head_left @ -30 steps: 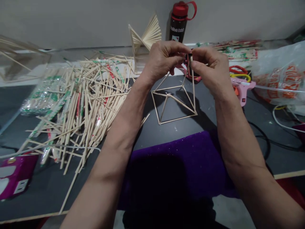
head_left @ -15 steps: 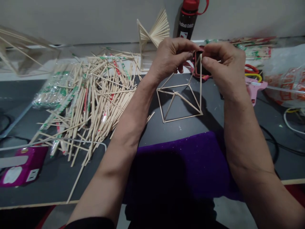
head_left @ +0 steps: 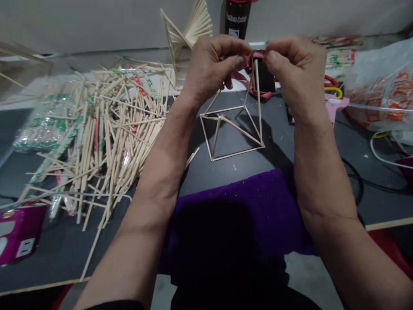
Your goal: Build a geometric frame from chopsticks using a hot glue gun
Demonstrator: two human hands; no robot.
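A frame of thin wooden sticks (head_left: 238, 153) stands on the dark table, with a four-sided base and sticks rising toward my hands. My left hand (head_left: 217, 64) is at the upper left of the frame, thumb and forefinger nearly together; what lies between the fingertips is too small to make out. On the other side of the frame's top, my right hand (head_left: 295, 71) has its thumb and forefinger pressed together near the upper end of a stick. Whether it grips anything is hidden. Behind the sticks is a dark red-edged object (head_left: 267, 82).
Loose and wrapped sticks (head_left: 112, 129) are heaped at left. A fanned stick model (head_left: 198, 26) and a bottle (head_left: 236, 19) stand behind. At right are a pink glue gun (head_left: 334, 107) and plastic bag (head_left: 380, 86). A purple cloth (head_left: 232, 206) lies in front.
The view has shifted, so most things appear further left. My right hand has moved slightly away from the stick tops, and the gap between my two hands is wider.
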